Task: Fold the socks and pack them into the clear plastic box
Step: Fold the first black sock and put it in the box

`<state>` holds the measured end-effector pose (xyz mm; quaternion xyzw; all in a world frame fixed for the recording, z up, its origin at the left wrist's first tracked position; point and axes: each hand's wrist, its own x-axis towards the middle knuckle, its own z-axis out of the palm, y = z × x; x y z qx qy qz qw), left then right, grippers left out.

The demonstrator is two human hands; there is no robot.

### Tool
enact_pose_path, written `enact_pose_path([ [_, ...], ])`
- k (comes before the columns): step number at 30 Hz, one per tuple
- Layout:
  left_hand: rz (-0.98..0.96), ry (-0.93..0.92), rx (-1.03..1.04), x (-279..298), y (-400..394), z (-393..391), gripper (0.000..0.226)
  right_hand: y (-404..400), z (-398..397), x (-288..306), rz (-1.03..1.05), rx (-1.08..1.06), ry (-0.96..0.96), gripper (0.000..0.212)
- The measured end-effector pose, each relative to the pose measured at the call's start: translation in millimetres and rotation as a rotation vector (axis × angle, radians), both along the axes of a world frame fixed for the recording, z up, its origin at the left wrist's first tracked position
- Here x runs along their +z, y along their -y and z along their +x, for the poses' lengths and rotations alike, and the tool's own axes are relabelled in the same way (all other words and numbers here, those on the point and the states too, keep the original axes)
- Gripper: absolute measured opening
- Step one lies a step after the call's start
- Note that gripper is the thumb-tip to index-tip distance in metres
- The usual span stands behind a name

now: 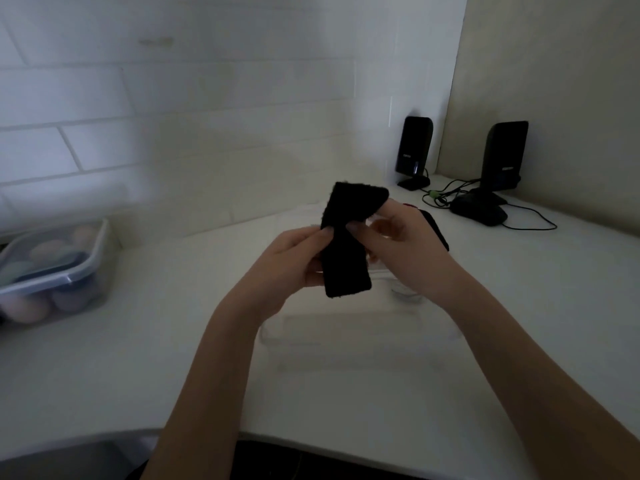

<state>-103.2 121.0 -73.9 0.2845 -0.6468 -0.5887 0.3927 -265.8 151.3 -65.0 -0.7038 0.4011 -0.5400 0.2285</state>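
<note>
Both hands hold a black sock (346,244) above the clear plastic box (360,327) on the white surface (173,341). The left hand (294,261) pinches its middle with curled fingers; the right hand (405,244) grips its folded top.

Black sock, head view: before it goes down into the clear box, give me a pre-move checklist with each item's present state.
1. Left hand grips the black sock: ok.
2. Right hand pinches the sock's upper end: ok.
3. Sock folded over at the top: ok; fold finished: cannot tell.
4. Clear plastic box lies under the hands: ok.
5. Box open and roomy: cannot tell, blurred.
6. Lidded container at left stands apart from the path: ok.
</note>
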Motion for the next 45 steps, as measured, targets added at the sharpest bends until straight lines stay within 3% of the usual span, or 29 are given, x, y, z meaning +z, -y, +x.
enact_pose_path([
  [6,-0.059,0.033,0.016,-1.6,-1.1,1.8,0.021,3.3,1.9,-3.9,0.095,-0.001,-0.063,0.020],
  [10,-0.050,0.001,0.036,-2.9,0.1,2.3,0.029,4.0,3.2,-6.3,0.215,0.056,-0.035,0.039],
  [12,-0.042,0.004,0.025,-2.1,-0.2,2.1,0.036,2.2,3.6,-4.5,0.234,0.093,-0.012,0.036],
  [16,-0.030,0.047,-0.013,0.5,-2.6,2.5,0.025,-0.4,2.2,-2.3,0.118,0.129,0.084,0.030],
  [20,-0.071,0.047,0.045,2.6,-4.8,2.2,0.027,2.0,-3.9,-2.7,-0.027,0.047,-0.147,0.049],
  [35,-0.067,-0.029,0.020,1.6,-5.1,3.3,0.026,-1.3,0.3,-0.4,0.128,0.193,-0.013,0.062],
  [41,-0.079,-0.023,0.063,-2.3,-0.5,4.0,0.023,-5.5,1.9,-0.9,0.148,0.206,-0.092,0.044],
  [45,-0.083,-0.029,0.063,-1.9,-0.4,4.7,0.024,-1.4,0.8,-4.9,0.136,0.150,-0.124,0.046],
])
